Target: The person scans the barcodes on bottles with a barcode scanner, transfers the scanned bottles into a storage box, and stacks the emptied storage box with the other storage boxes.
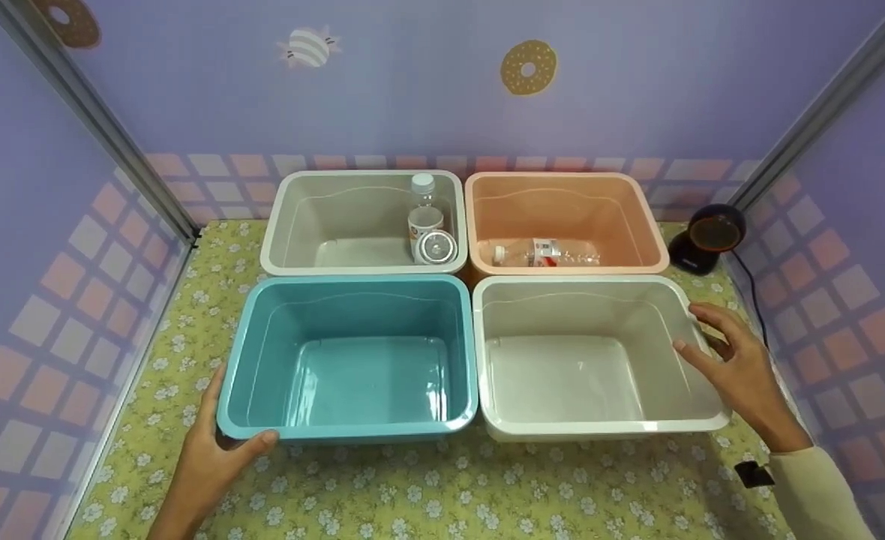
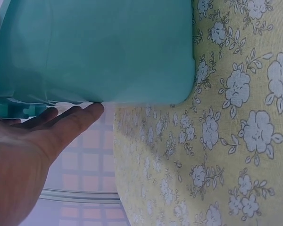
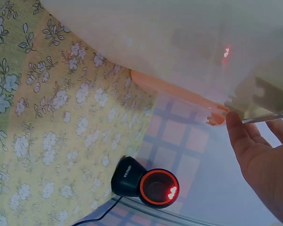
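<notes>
My left hand (image 1: 206,457) grips the front left corner of the teal plastic bin (image 1: 371,375). Its thumb lies at the front rim, while the fingers (image 2: 78,125) reach along the outer side wall. At the right side of the off-white bin (image 1: 562,382), my right hand (image 1: 742,367) holds the rim. The thumb is over the inner side and the other fingers (image 3: 236,132) are outside, under the rim's edge. These two front bins stand side by side with nothing inside.
Behind stand a grey bin (image 1: 337,217) with a clear bottle (image 1: 425,214) and a round clear container (image 1: 437,247), and a peach bin (image 1: 562,202) with a bottle lying down (image 1: 546,253). A black scanner (image 1: 701,240) with a cable is at the back right. Purple walls enclose the flowered tablecloth (image 1: 412,487).
</notes>
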A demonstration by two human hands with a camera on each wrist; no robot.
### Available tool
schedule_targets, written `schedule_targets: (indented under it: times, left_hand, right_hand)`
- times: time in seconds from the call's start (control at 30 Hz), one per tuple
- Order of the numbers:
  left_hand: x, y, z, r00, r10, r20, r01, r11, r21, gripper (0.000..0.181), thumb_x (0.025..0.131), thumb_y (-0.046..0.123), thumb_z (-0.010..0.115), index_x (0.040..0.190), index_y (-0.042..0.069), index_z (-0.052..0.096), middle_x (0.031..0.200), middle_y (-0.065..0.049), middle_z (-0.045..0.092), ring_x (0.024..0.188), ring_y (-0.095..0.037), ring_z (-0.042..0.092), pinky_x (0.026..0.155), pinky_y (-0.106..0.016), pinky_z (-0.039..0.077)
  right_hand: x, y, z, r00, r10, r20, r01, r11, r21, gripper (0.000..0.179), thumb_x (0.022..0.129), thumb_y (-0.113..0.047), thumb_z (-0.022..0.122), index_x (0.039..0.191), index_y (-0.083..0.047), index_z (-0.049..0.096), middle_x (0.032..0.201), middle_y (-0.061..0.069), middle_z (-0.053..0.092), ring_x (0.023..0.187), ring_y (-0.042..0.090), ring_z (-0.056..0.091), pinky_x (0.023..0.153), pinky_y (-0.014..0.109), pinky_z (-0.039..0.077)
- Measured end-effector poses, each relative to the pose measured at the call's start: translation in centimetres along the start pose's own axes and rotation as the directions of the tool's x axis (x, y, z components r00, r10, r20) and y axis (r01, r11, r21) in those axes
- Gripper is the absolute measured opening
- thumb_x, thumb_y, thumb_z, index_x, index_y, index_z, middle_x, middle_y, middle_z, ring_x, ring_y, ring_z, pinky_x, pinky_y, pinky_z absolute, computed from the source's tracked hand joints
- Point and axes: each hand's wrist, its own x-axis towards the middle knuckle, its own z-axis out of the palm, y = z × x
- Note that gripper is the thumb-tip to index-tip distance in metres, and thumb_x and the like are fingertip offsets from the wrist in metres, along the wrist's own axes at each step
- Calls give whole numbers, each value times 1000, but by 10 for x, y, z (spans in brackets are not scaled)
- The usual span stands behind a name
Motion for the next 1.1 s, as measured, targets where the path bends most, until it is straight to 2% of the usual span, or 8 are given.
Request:
schedule_targets:
  times: [0.07,0.13,0.23,0.33,0.5,0.67,0.73,1.1]
  left_hand:
    - [0,1,-1,1000,-2,1,2,1000,29,121,101,12,83,178,33,-7,176,-34,19,147,-57,46,97,-18,57]
    - [-2,4,-1,1000,8,-3,-7,997,75,122,101,15,84,178,30,-8,178,-32,16,150,-57,43,105,-29,57]
    - [-4,8,-1,999,45,-14,-43,990,135,123,100,16,86,178,24,-9,180,-29,9,155,-59,34,120,-56,47]
    - [-6,12,2,989,137,-54,-121,965,231,126,94,18,91,179,18,-1,182,-26,6,158,-61,24,120,-81,30]
    - [-11,22,8,941,311,-134,-243,895,373,126,84,17,99,179,13,16,181,-25,13,160,-61,19,117,-88,23]
    - [-14,36,17,881,444,-162,-346,840,419,124,80,7,100,178,13,23,175,-25,31,160,-53,25,121,-82,26]
    - [-14,41,22,865,478,-154,-377,821,429,125,79,6,100,177,12,24,173,-24,35,159,-51,27,122,-80,27]
    - [-14,64,56,888,458,31,-415,773,480,115,89,27,97,177,13,24,174,-26,30,160,-52,27,114,-83,35]
  right_hand:
    - [-2,1,1,1000,-4,-4,4,1000,-11,58,98,7,80,152,4,61,154,12,53,135,-2,52,105,7,46]
    - [-4,2,1,1000,-10,1,10,1000,-15,59,98,7,79,154,4,60,156,17,51,135,-3,51,104,6,45]
    - [-7,3,2,1000,-17,9,17,1000,-7,60,98,9,78,155,6,57,156,18,50,135,-2,51,103,5,44]
    - [-8,2,3,1000,-20,11,20,1000,5,60,99,12,75,155,7,55,157,18,50,134,-2,52,104,5,44]
    - [-10,1,2,1000,-24,6,24,1000,17,58,99,19,66,155,10,53,156,17,51,132,-3,55,101,6,48]
    - [-11,2,1,1000,-18,6,17,1000,17,60,99,24,58,157,9,53,154,22,52,130,-5,57,98,6,50]
    - [-11,2,1,1000,-6,6,6,1000,20,59,100,22,59,157,8,53,154,21,52,129,-5,57,97,6,50]
    - [-22,5,-2,999,42,-23,-41,998,44,51,104,11,67,154,8,58,137,-7,66,115,-2,68,83,11,57]
